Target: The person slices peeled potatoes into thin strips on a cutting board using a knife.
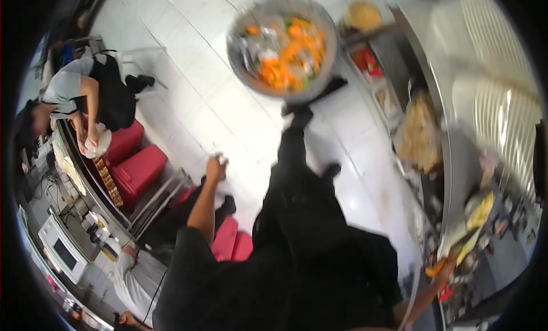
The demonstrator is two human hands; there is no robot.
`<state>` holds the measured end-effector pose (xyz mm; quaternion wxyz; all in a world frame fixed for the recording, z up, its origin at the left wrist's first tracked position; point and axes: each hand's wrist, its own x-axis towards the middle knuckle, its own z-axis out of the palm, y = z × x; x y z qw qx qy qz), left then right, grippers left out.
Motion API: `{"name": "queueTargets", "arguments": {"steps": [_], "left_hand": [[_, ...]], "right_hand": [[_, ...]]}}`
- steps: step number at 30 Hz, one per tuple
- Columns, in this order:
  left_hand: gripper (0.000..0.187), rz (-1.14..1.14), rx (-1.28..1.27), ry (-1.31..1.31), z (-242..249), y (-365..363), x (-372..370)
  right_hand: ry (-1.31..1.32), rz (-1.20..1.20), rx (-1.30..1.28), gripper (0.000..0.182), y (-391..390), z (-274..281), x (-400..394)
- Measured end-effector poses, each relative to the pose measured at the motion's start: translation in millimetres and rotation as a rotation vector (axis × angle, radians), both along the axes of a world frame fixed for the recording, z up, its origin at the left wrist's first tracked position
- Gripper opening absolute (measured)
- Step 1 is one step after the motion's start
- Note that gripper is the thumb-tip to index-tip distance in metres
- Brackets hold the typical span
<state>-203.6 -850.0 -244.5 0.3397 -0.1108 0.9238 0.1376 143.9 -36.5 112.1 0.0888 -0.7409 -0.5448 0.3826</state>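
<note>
My left hand (216,166) hangs over the white floor with its fingers curled in around something small and pale that I cannot make out. At the lower right, my right hand (448,266) is at the cluttered counter, its fingers bent beside an orange piece (436,268) and a long yellow piece (466,246); what it grips is too small and blurred to name. On the floor beyond my feet, a large round metal bowl (335,43) holds orange and green pieces and clear, shiny material.
A seated person (108,94) handles a white object at the left counter, by red seats (134,177). Another person in grey (140,279) is lower left. A microwave (61,248) stands there. Right: shelves with a red container (366,61), a brown bag (419,134) and a metal counter edge (446,177).
</note>
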Motion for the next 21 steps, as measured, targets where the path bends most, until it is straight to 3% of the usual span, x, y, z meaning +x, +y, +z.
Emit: {"name": "queueTargets", "arguments": {"steps": [2, 3, 7, 8, 11, 13, 14, 16, 19, 20, 21], "left_hand": [[0.045, 0.005, -0.021, -0.033, -4.4, -1.9, 11.1], [0.044, 0.097, -0.034, -0.099, 9.5, 6.4, 10.1], [0.04, 0.115, 0.008, -0.122, 20.9, 22.8, 17.1], [0.039, 0.087, 0.033, -0.101, 17.9, 24.5, 15.8], [0.036, 0.011, 0.11, -0.03, 14.0, 40.9, -6.6], [0.033, -0.034, 0.178, 0.026, 18.1, 64.1, -34.1], [0.031, -0.06, 0.223, 0.063, 26.7, 81.6, -53.6], [0.023, -0.141, 0.364, 0.101, 49.3, 124.3, -91.9], [0.017, -0.432, 0.657, 0.144, 92.9, 210.2, -128.8], [0.014, -0.509, 0.734, 0.134, 123.4, 251.5, -131.4], [0.012, -0.585, 0.803, 0.125, 158.3, 293.3, -130.0]], "right_hand": [[0.0, 0.042, -0.046, 0.064, 17.9, -15.6, 9.1], [-0.122, 0.069, -0.143, 0.065, 34.2, -8.1, 18.6], [-0.054, -0.021, -0.004, 0.067, 15.7, -10.4, -0.5], [-0.057, 0.008, -0.014, 0.019, 4.4, -4.2, -14.2], [-0.068, 0.03, 0.007, 0.038, 5.6, -5.1, -14.3], [-0.085, 0.048, 0.022, 0.067, 8.5, -6.2, -10.8], [-0.119, 0.067, 0.003, 0.066, -12.1, 2.8, -34.6], [-0.091, 0.118, 0.036, 0.063, -0.6, -4.1, -3.4], [-0.218, 0.296, 0.068, 0.06, 13.2, -0.5, 10.2], [-0.235, 0.341, 0.092, 0.06, 16.7, 0.7, 11.2], [-0.3, 0.422, 0.087, 0.062, -13.1, 33.4, -40.8]]}}
